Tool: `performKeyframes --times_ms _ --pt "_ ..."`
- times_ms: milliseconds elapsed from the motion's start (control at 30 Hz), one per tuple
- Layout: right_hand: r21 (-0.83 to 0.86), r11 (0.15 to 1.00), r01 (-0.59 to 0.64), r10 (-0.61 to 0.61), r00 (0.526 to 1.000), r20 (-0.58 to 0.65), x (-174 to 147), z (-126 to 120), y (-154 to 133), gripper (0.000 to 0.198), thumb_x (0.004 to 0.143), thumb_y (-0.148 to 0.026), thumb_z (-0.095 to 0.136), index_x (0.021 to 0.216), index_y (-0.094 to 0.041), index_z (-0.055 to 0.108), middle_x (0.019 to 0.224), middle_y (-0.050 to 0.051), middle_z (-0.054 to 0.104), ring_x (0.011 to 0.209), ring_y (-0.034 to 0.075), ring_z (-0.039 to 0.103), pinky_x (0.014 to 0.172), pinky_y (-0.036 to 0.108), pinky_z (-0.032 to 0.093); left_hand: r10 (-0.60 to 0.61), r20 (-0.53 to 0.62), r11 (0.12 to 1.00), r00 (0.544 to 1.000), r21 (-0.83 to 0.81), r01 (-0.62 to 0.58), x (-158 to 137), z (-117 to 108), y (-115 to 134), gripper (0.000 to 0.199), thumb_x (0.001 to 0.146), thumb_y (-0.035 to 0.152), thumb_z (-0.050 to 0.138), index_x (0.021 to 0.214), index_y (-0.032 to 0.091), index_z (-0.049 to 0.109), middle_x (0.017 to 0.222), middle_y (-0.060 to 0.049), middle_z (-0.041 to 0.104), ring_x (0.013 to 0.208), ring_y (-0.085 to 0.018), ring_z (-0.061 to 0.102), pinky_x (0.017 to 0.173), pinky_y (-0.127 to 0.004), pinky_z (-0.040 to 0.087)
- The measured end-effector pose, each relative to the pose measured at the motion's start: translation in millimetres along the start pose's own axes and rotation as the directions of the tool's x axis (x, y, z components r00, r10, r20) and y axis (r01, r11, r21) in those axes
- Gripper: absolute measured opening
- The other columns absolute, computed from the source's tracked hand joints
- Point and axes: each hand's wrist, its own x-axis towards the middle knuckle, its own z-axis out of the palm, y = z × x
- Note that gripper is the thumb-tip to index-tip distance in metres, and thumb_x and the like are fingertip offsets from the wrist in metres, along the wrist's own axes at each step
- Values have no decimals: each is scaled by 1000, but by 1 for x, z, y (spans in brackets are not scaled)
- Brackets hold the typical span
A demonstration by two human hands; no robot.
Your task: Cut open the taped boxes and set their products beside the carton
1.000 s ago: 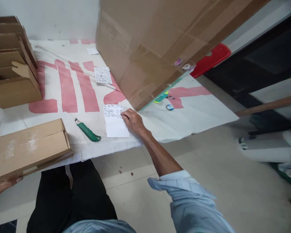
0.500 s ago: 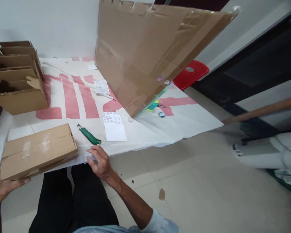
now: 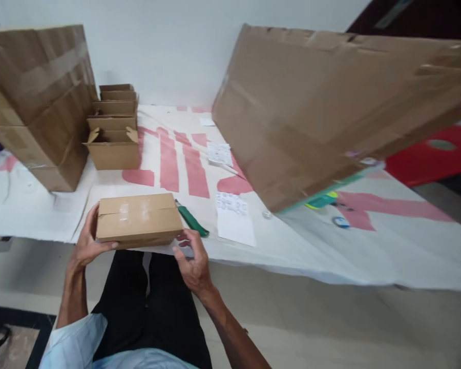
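A flat closed cardboard box with clear tape across its top seam lies at the table's front edge. My left hand grips its left end, thumb along the front and fingers around the side. At the box's right front corner is my right hand, its thumb and fingers apart; whether the fingertips touch the cardboard I cannot tell. Just beyond that hand a green utility knife rests on the white cloth, close to the box's right end.
Several open cardboard boxes stand in a row at the back left, beside a large taped carton. A big cardboard carton leans at the right. Printed paper and a small tape roll lie on the tablecloth.
My view has swung left, bringing the large carton at the left into sight. My right hand has come closer to the box's right end. My left hand still holds the other end.
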Motion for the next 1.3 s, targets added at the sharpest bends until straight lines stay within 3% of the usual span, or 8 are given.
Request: performKeyframes --times_ms 200,467,700,833,933,1033,1133,1300 --pt "-21 998 -67 68 996 56 -1 -10 -7 24 100 -44 61 117 -27 62 109 9 65 92 26 67 78 44 61 96 27 995 995 -43 -95 -18 3 -4 127 65 58 99 168 28 30 171 -20 40 161 -46 34 127 -59 39" --pt "-41 998 -57 61 995 85 -3 -17 -11 28 99 -46 63 116 -23 64 101 6 68 89 22 67 80 40 60 115 16 992 993 -60 -114 -32 1 -1 114 63 50 101 157 31 39 165 -18 44 157 -45 40 122 -62 42" --pt "-165 986 18 -16 1000 13 10 -31 21 31 103 -44 52 121 -23 65 113 11 67 102 26 66 88 45 57 167 -8 986 986 -19 -167 -41 8 7 106 58 47 103 145 30 45 160 -17 48 150 -44 47 113 -56 49" --pt "-486 869 98 -39 991 130 25 -44 58 26 98 -36 52 112 -20 66 108 14 67 106 32 61 96 50 51 168 17 986 986 9 -169 -46 10 13 102 56 46 103 139 29 46 162 -18 46 148 -44 48 113 -57 47" --pt "-643 756 123 66 963 261 34 -48 75 23 92 -29 53 109 -19 67 104 15 66 101 32 58 92 48 48 155 50 988 987 5 -156 -48 12 12 100 56 45 102 137 28 46 162 -19 45 148 -44 48 113 -57 46" --pt "-700 709 88 186 934 306 42 -46 79 16 89 -27 55 99 -20 66 98 13 64 95 30 56 87 43 46 146 69 989 987 -20 -145 -48 13 10 94 58 45 101 132 28 46 161 -20 45 148 -43 48 112 -56 45" --pt "-622 781 -59 253 940 228 50 -40 71 13 88 -33 56 89 -22 63 92 10 62 92 28 55 85 41 44 148 73 989 986 -30 -146 -48 12 12 89 59 45 101 127 27 47 160 -19 46 147 -42 49 112 -56 46" --pt "-199 908 -368 375 927 -4 58 -28 38 40 88 -60 52 92 -22 65 85 6 66 86 26 57 79 38 45 132 118 991 984 -28 -130 -48 6 20 78 65 49 97 123 28 49 158 -17 49 146 -40 51 111 -55 47"
